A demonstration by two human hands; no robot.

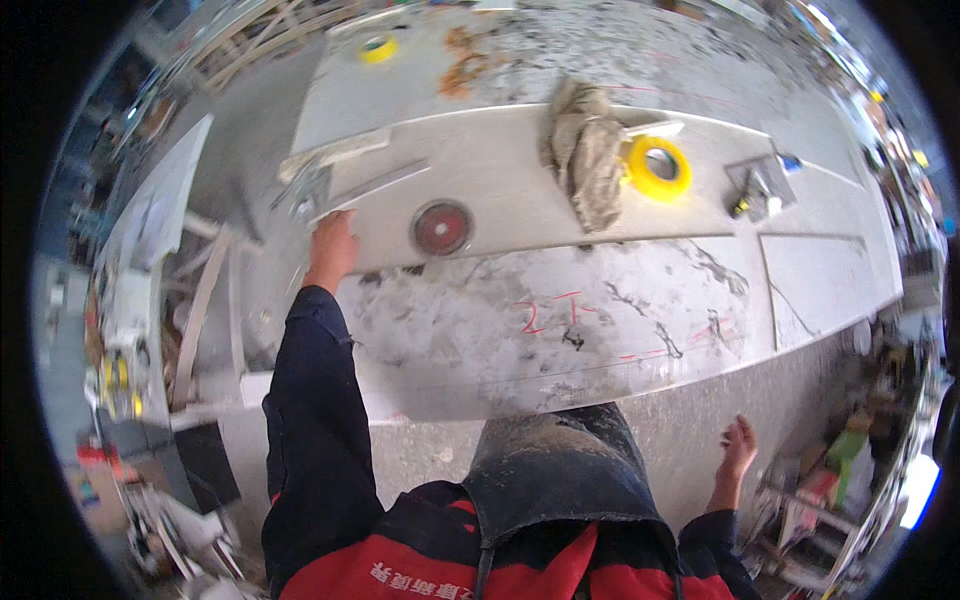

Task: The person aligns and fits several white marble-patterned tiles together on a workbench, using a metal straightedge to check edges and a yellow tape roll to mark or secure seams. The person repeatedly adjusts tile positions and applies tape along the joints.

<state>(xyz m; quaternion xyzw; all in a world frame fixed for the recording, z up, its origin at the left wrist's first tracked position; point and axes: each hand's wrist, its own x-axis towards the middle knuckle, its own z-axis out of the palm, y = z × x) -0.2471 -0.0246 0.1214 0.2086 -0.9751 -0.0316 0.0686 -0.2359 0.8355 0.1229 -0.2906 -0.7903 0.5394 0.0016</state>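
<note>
My left hand (333, 246) reaches over the left part of the worktable, its fingertips at the near end of a thin metal straightedge (385, 184). They point away from me and are small, so whether they grip it or only touch it cannot be told. A clear or shiny object (308, 196) lies just beyond these fingers. To the right of the hand rests a round disc with a dark rim and red centre (441, 228). My right hand (738, 448) hangs off the table's near side, fingers loosely apart and holding nothing.
A grey-veined slab (560, 310) with red marks covers the near tabletop. Beyond it lie a crumpled brown cloth (588, 160), a yellow tape roll (659, 168) and a small tray with tools (760, 188). Another tape roll (378, 48) sits far left. A cluttered shelf (825, 490) stands right.
</note>
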